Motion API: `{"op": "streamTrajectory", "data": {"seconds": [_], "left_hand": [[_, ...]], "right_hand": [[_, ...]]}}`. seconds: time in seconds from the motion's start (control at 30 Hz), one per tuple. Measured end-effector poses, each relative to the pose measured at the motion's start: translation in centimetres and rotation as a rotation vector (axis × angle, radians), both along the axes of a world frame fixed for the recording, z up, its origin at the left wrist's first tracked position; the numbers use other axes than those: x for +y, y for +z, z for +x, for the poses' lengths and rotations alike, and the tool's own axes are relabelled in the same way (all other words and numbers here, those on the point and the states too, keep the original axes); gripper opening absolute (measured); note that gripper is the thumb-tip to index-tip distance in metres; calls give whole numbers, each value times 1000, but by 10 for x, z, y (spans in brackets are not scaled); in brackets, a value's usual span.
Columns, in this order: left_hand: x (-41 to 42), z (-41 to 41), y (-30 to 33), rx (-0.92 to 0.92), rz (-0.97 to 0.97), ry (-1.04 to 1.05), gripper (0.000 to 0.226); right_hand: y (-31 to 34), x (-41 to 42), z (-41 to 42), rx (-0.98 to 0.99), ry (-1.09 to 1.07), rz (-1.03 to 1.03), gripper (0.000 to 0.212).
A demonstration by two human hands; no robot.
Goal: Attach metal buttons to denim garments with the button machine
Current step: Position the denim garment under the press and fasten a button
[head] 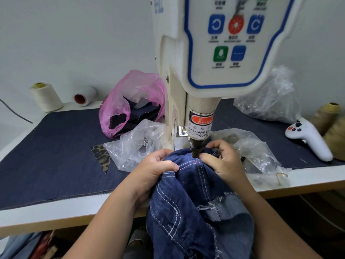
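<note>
A dark blue denim garment (194,202) with white stitching hangs off the table's front edge, its top bunched under the button machine (205,53). The machine's dark punch head (196,149) presses down on the denim beside a small red mark. My left hand (155,167) grips the fabric left of the punch, thumb on top. My right hand (222,157) pinches the denim right beside the punch, fingertips touching it. No metal button shows on the garment; the spot under the punch is hidden.
A pink bag (130,101) of dark scraps and clear plastic bags (136,146) lie left of the machine. More clear bags (257,156) lie right. A white handheld controller (309,139), thread cones (45,97) and a leopard-print scrap (101,157) sit on the denim-covered table (56,156).
</note>
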State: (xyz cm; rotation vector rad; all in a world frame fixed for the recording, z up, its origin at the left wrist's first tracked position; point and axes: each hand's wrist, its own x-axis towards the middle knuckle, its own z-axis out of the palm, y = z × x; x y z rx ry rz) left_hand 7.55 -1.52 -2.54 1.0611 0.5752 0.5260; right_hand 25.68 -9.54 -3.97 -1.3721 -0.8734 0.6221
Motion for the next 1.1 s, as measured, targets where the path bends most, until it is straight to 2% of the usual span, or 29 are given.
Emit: {"op": "streamTrajectory", "data": {"seconds": [1.1], "left_hand": [[-2, -1, 3, -5, -12, 4, 43]], "right_hand": [[1, 0, 1, -6, -9, -16, 25]]}}
